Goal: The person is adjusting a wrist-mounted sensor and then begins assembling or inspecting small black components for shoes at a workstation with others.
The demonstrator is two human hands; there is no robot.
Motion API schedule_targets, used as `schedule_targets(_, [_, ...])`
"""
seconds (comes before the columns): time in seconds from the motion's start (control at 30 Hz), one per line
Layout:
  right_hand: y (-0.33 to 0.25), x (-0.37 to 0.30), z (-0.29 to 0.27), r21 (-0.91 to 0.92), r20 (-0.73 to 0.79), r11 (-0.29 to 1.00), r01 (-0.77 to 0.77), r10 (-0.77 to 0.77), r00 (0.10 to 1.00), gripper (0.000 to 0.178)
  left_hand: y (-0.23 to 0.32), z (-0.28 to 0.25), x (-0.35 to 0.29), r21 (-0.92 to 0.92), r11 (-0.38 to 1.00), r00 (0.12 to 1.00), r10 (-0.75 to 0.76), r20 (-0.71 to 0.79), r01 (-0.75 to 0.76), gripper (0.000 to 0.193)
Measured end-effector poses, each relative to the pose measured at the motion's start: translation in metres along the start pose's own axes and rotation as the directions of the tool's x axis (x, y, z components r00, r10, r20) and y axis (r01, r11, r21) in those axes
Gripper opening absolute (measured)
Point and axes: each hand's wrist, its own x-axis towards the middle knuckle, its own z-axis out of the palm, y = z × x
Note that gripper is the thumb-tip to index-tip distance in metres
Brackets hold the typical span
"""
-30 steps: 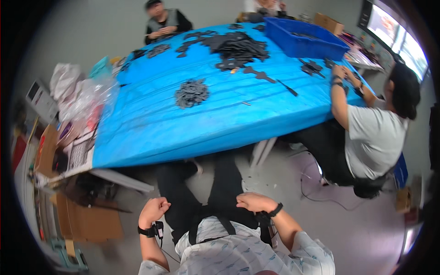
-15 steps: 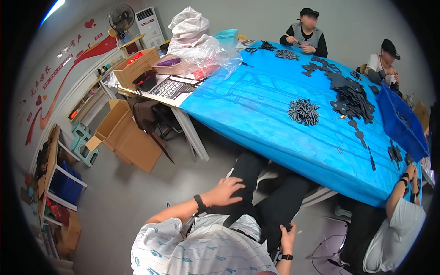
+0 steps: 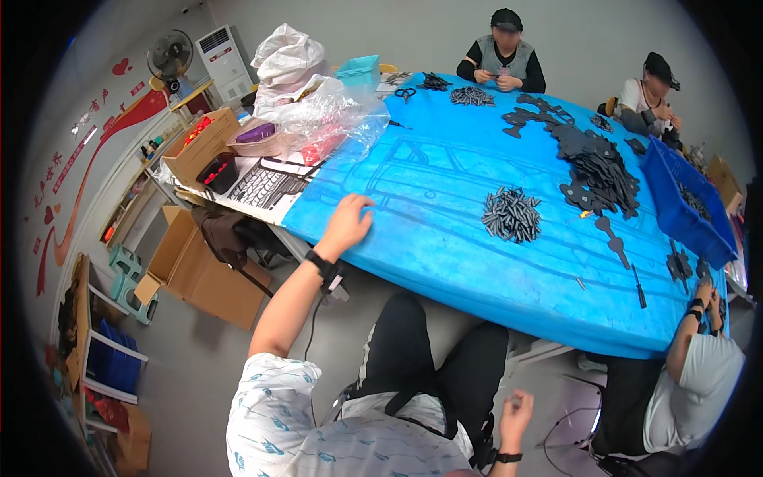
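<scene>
My left hand (image 3: 347, 225) reaches over the near left part of the blue-covered table (image 3: 413, 238), its fingers loosely apart and nothing in it. Whether it touches the cover I cannot tell. My right hand (image 3: 515, 415) is raised beside my right thigh, below the table edge. Its fingers are loosely bent with a gap to the thumb, and no object shows in it. Nearest to the hands on the cover is a heap of small dark grey cylindrical pieces (image 3: 512, 215). Flat black pieces (image 3: 598, 171) lie piled farther right, with a black-handled screwdriver (image 3: 639, 288) near the right edge.
A blue bin (image 3: 687, 203) stands at the right, near a co-worker's hands (image 3: 706, 298). Two more people (image 3: 502, 56) sit across the table. Plastic bags (image 3: 338, 119), a black tub (image 3: 217, 172) and a carton (image 3: 199, 147) crowd the left. An open cardboard box (image 3: 207, 270) stands on the floor.
My left hand has left my lap and moved up and forward over the table edge. The right hand has come off my thigh, slightly to the right. The view has shifted.
</scene>
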Motion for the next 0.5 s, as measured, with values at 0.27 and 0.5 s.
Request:
schedule_targets(0.27, [-0.159, 0.132, 0.023, 0.009, -0.190, 0.824, 0.567, -0.555, 0.810, 0.006, 0.018, 0.062, 0.095, 0.079, 0.991, 0.959, 0.083, 0.270, -0.108, 0.042])
schedule_targets(0.5, [-0.175, 0.183, 0.061, -0.058, -0.170, 0.822, 0.567, -0.567, 0.806, 0.009, 0.036, 0.088, 0.185, 0.119, 0.982, 0.940, -0.177, 0.292, 0.148, 0.065])
